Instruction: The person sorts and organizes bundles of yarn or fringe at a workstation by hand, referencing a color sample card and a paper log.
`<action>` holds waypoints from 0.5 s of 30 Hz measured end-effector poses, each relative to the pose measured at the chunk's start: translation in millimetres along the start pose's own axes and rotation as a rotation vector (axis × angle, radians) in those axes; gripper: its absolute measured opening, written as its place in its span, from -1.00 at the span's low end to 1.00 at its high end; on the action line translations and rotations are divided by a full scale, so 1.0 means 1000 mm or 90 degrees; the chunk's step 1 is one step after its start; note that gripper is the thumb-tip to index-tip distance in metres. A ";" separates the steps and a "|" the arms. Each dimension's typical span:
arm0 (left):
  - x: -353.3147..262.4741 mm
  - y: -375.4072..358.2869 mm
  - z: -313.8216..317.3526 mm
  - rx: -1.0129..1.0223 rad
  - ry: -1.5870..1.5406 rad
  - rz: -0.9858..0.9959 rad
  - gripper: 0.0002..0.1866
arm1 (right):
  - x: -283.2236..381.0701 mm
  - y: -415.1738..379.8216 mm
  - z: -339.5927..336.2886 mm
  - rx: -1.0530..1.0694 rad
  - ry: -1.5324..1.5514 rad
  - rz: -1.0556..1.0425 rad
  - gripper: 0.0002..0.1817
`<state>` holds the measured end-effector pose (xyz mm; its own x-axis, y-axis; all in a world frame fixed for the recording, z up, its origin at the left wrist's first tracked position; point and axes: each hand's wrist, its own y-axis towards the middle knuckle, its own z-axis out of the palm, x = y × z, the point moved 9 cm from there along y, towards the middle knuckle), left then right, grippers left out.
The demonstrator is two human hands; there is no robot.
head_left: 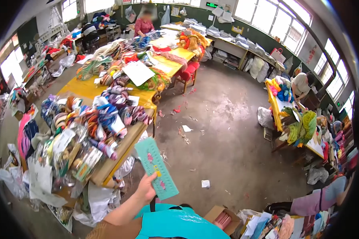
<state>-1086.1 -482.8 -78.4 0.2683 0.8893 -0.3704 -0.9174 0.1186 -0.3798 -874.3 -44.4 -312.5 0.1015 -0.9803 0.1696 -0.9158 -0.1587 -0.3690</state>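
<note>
My left hand [146, 189] is closed on the lower edge of a flat teal panel [165, 181]. The panel is long and rectangular, with rows of small marks or holes along its sides, pink flower shapes and a small yellow patch. It is held tilted above the floor, in front of my teal apron [175, 225]. To the left of the hand, a wooden-edged table [125, 153] carries a heap of multicoloured yarn skeins [101, 115] with paper slips and plastic-wrapped packs. My right hand does not show in the frame.
A long yellow table [73, 88] bears more yarn and white sheets; a person [143, 24] stands behind it. People work at the right-hand tables [276, 107]. An open cardboard box [215, 213] with pink items stands nearby. Paper scraps [205, 183] litter the floor.
</note>
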 end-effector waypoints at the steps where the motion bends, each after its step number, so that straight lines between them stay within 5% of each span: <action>1: 0.002 0.036 0.019 0.016 0.018 -0.028 -0.65 | -0.032 0.001 -0.004 0.093 0.129 0.195 -0.88; 3: 0.010 0.107 0.058 0.047 0.050 -0.096 -0.68 | -0.080 0.010 -0.024 0.106 0.431 0.537 -0.88; 5: 0.020 0.180 0.085 0.083 0.114 -0.119 -0.69 | -0.099 0.043 -0.046 0.100 0.499 0.627 -0.88; 10: 0.037 0.346 0.139 0.050 0.181 -0.140 -0.69 | -0.144 0.177 -0.082 0.115 0.550 0.675 -0.87; 15: 0.013 0.480 0.174 -0.033 0.174 -0.064 -0.64 | -0.203 0.388 -0.133 0.034 0.657 0.573 -0.85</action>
<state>-1574.2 -337.0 -118.3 0.4324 0.7211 -0.5413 -0.8680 0.1704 -0.4663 -1301.6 108.5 -368.8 -0.8691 -0.2184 0.4438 -0.4931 0.4530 -0.7427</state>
